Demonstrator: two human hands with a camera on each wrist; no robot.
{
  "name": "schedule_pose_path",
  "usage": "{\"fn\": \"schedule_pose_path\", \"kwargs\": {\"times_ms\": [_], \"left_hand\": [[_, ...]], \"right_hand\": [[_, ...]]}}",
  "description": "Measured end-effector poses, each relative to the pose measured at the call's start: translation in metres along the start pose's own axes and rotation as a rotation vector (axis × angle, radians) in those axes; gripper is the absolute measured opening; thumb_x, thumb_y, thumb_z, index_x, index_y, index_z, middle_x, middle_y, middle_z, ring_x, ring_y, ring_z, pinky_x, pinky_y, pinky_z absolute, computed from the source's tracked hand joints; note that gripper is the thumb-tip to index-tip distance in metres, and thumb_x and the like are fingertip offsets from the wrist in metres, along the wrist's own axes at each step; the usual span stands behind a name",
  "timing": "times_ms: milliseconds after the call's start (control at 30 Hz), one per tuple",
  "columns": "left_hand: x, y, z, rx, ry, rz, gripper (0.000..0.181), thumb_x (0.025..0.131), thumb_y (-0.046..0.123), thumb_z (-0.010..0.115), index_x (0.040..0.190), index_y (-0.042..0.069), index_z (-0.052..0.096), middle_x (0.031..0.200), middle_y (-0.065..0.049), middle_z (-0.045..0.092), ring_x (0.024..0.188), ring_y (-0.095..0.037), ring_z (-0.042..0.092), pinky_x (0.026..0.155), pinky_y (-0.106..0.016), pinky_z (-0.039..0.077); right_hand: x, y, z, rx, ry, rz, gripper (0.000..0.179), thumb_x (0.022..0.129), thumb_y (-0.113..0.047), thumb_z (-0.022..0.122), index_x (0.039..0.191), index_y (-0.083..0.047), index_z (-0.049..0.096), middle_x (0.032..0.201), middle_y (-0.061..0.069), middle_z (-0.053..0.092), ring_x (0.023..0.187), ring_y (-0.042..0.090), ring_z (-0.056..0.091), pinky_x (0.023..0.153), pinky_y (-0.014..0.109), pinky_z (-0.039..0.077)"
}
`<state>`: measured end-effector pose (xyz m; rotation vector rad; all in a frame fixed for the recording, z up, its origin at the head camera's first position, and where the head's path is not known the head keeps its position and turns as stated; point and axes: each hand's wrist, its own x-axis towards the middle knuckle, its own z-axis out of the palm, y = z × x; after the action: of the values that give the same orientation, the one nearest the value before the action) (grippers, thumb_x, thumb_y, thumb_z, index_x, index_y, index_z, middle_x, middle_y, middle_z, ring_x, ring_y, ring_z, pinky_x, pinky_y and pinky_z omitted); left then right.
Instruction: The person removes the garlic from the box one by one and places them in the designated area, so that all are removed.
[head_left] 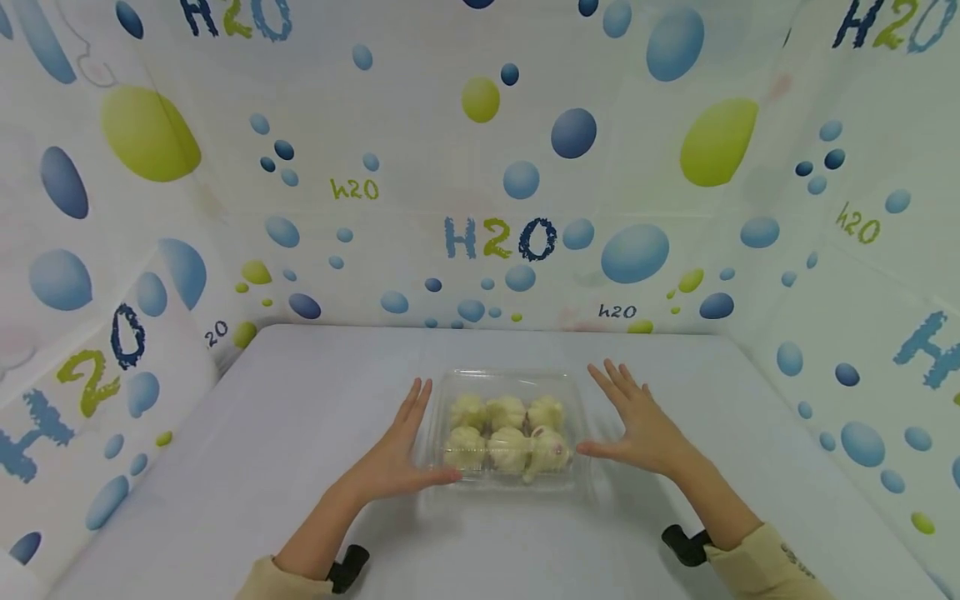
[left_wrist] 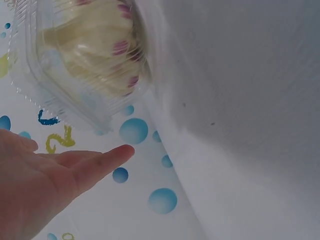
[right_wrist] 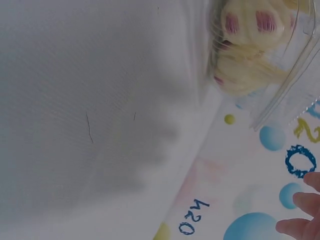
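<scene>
A clear plastic clamshell box (head_left: pixel 517 384) sits on the white table. Inside are several pale, ribbed, garlic-like bulbs (head_left: pixel 507 450), which show pinkish-purple patches in both wrist views. My left hand (head_left: pixel 390 467) is at the box's left side, fingers extended, with the thumb overlapping the near left corner in the head view. On the other side my right hand (head_left: pixel 647 433) has its fingers spread, its thumb tip close to the box's right wall. The left wrist view has the left hand (left_wrist: pixel 60 182) below the box's edge; only fingertips of the right hand (right_wrist: pixel 304 215) show in the right wrist view.
White table (head_left: pixel 315 392) surface surrounds the box. Behind and along both sides hangs a white sheet (head_left: pixel 420 125) printed with blue and green drops and "H2O" lettering. Each wrist carries a black strap-on device (head_left: pixel 684 546) near a beige sleeve (head_left: pixel 765 567).
</scene>
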<state>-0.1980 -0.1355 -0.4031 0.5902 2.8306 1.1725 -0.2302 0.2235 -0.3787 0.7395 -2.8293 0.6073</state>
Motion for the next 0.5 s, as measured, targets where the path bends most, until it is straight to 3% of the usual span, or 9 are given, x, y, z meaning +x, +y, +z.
{"fn": "schedule_pose_path", "kwargs": {"times_ms": [200,500], "left_hand": [[0.0,-0.001,0.007,-0.017,0.013,-0.003,0.119,0.066,0.056,0.074,0.146,0.029,-0.01,0.152,-0.002,-0.014,0.137,-0.034,0.001,0.1,-0.061,0.021],[0.001,-0.004,0.013,-0.059,0.018,-0.022,0.119,0.067,0.053,0.075,0.146,0.026,-0.011,0.152,-0.003,-0.013,0.138,-0.03,-0.003,0.101,-0.061,0.017]], "right_hand": [[-0.002,-0.004,0.005,0.053,-0.02,0.013,0.106,0.066,-0.062,0.07,0.148,-0.022,0.014,0.152,0.01,0.007,0.138,0.034,0.005,0.102,0.063,0.008],[-0.005,-0.005,0.013,0.092,-0.048,0.04,0.106,0.066,-0.065,0.067,0.148,-0.025,0.013,0.152,0.01,0.008,0.136,0.036,0.01,0.092,0.066,0.028]]}}
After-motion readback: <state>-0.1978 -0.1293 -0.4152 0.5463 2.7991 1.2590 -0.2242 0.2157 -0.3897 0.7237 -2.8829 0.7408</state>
